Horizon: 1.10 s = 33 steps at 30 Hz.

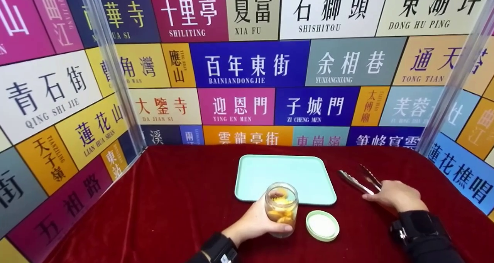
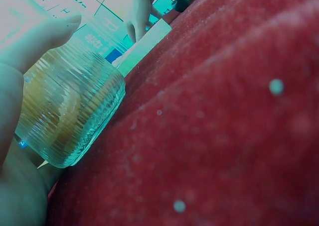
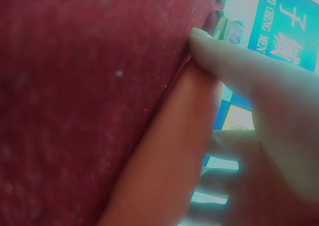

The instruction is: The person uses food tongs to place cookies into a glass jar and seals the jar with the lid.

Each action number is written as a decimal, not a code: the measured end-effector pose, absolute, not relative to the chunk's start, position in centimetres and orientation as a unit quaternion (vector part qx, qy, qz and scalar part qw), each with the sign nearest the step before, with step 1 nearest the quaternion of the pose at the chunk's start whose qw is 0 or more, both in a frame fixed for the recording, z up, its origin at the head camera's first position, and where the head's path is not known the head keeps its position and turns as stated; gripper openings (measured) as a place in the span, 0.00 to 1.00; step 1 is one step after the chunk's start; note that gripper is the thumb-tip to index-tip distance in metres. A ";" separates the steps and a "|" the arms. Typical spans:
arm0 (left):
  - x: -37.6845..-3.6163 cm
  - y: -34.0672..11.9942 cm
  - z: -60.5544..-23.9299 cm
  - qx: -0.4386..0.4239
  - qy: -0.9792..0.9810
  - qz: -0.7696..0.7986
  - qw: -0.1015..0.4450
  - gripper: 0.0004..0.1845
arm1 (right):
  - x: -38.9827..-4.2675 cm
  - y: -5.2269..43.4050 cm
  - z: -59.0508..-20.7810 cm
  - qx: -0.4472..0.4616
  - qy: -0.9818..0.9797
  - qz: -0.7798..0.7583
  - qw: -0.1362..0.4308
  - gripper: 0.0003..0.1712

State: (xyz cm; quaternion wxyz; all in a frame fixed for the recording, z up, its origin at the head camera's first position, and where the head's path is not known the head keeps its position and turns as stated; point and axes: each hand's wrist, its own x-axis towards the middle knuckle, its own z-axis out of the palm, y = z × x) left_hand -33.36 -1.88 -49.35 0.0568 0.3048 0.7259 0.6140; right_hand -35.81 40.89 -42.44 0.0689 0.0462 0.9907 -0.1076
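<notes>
My left hand (image 1: 252, 222) grips a clear glass jar (image 1: 283, 209), thumb across its near side. Yellow-orange pieces show through the glass; the top is uncovered. Close up in the left wrist view, the ribbed jar (image 2: 79, 104) tilts over the red cloth. To the right, my right hand (image 1: 399, 196) holds metal tongs (image 1: 354, 182) between thumb and fingers, their two arms spread and tips pointing away from me. In the right wrist view, the thumb presses on one arm of the tongs (image 3: 164, 141), which lies along the cloth.
A mint-green tray (image 1: 270, 170) lies behind the jar. Just right of the jar is a round pale-green lid (image 1: 322, 225), white inside facing up. Red cloth (image 1: 154, 201) covers the table. A wall of coloured sign panels (image 1: 247, 62) and clear upright posts (image 1: 112, 62) surround it.
</notes>
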 end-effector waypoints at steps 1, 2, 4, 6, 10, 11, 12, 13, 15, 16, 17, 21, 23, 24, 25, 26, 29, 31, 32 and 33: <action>-33.3 -1.9 -49.4 0.306 0.725 0.614 0.058 0.46 | -35.8 40.9 -42.5 0.047 0.991 -0.108 0.070 0.51; -33.3 -1.9 -49.5 0.307 0.724 0.615 0.059 0.46 | -35.8 40.9 -42.5 0.048 0.990 -0.108 0.071 0.51; -33.3 -1.9 -49.5 0.307 0.723 0.616 0.059 0.46 | -35.8 40.8 -42.4 0.047 0.991 -0.105 0.073 0.56; -33.4 -1.9 -49.5 0.307 0.720 0.619 0.061 0.46 | -35.6 40.8 -42.0 0.044 0.992 -0.097 0.063 0.61; -33.4 -1.9 -49.5 0.308 0.719 0.619 0.063 0.47 | -35.0 40.0 -40.5 0.020 0.996 -0.082 0.002 0.64; -33.4 -1.9 -49.5 0.310 0.719 0.619 0.063 0.47 | -34.8 39.6 -40.1 0.011 0.996 -0.081 -0.018 0.61; -33.4 -1.9 -49.5 0.311 0.719 0.619 0.062 0.47 | -34.6 39.1 -39.5 0.000 0.996 -0.084 -0.037 0.58; -33.4 -1.9 -49.5 0.311 0.719 0.618 0.062 0.47 | -34.4 38.4 -39.0 -0.010 0.995 -0.087 -0.052 0.55; -33.5 -1.9 -49.6 0.311 0.720 0.618 0.061 0.46 | -34.0 36.8 -37.9 -0.031 0.992 -0.094 -0.073 0.49; -33.5 -1.9 -49.6 0.310 0.720 0.618 0.061 0.46 | -33.8 35.9 -37.4 -0.042 0.991 -0.098 -0.077 0.47; -33.5 -1.9 -49.7 0.310 0.720 0.618 0.061 0.46 | -33.6 35.0 -37.0 -0.051 0.991 -0.100 -0.078 0.45; -33.5 -1.8 -49.7 0.309 0.719 0.620 0.060 0.46 | -32.1 31.3 -35.5 -0.101 0.988 -0.097 -0.069 0.40; -33.4 -1.8 -49.8 0.309 0.718 0.621 0.061 0.46 | -31.4 29.8 -35.1 -0.133 0.985 -0.091 -0.064 0.35; -33.4 -1.7 -49.7 0.310 0.716 0.622 0.062 0.46 | -31.1 29.2 -35.1 -0.152 0.983 -0.087 -0.062 0.34; -33.4 -1.7 -49.7 0.310 0.715 0.623 0.064 0.46 | -30.8 28.7 -35.2 -0.170 0.980 -0.081 -0.057 0.34; -33.3 -1.6 -49.7 0.310 0.715 0.624 0.065 0.45 | -30.6 28.3 -35.4 -0.190 0.978 -0.075 -0.050 0.35; -33.4 -1.6 -49.6 0.312 0.713 0.624 0.067 0.45 | -30.0 27.6 -36.4 -0.238 0.969 -0.062 -0.005 0.37; -33.3 -1.8 -49.5 0.308 0.717 0.622 0.065 0.45 | -29.6 27.4 -37.4 -0.259 0.964 -0.056 0.026 0.41; -33.3 -1.8 -49.5 0.307 0.719 0.621 0.063 0.46 | -29.4 27.4 -37.9 -0.266 0.962 -0.057 0.039 0.43; -33.3 -1.9 -49.4 0.305 0.721 0.619 0.062 0.46 | -29.2 27.3 -38.4 -0.268 0.961 -0.057 0.048 0.45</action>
